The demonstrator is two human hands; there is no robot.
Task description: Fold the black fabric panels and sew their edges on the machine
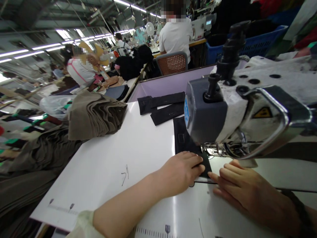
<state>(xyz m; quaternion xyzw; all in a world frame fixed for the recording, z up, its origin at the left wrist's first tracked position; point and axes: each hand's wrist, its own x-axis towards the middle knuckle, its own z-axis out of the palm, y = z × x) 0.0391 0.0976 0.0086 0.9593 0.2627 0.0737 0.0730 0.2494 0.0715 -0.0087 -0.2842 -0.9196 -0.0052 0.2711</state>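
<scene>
Left hand (182,172), open flat, pressed black fabric piece (181,145) at sewing machine (210,112); right hand (241,186) open, fingertips steadied edge. Needed even tension.

A single camera, worn on the person's head, looks forward and down across the white desk (111,158). It sits close. The left hand (182,170) and right hand (244,188) fill the lower edge, and the sewing machine (223,115) looms large at right. Farther off, the tilted view runs past a seated person (175,36) and down the hall.
</scene>
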